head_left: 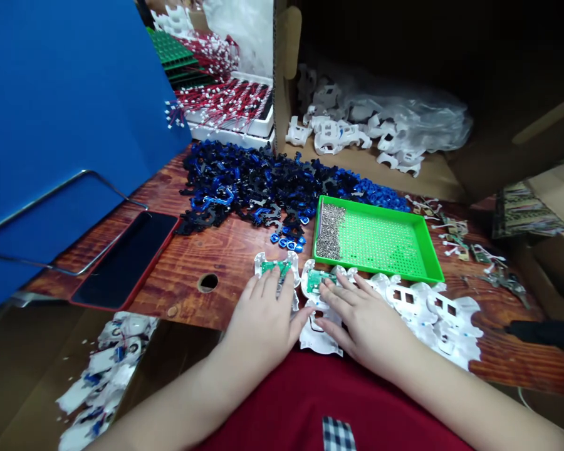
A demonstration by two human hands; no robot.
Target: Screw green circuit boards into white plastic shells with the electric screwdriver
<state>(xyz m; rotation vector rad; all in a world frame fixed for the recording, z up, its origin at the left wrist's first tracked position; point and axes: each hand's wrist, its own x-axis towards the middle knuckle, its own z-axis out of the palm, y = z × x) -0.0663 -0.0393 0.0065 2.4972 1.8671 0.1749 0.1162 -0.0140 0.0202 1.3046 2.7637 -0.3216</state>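
Observation:
My left hand (263,313) lies with fingers stretched over a white plastic shell (292,258) that has a green circuit board (269,265) in it. To its right, my right hand (364,316) rests its spread fingertips on a second green circuit board (314,279), set in another white shell (305,288). Both hands have their thumbs apart from the fingers, pointing toward each other. Below the thumbs sits a white shell with a square opening (320,341). My fingers partly cover both boards.
A green tray (432,250) of small screws (329,232) stands behind my right hand. Black and blue parts (254,181) are heaped farther back. More white shells (451,319) lie right; a phone (126,260) lies left. A cardboard box (444,175) holds white shells.

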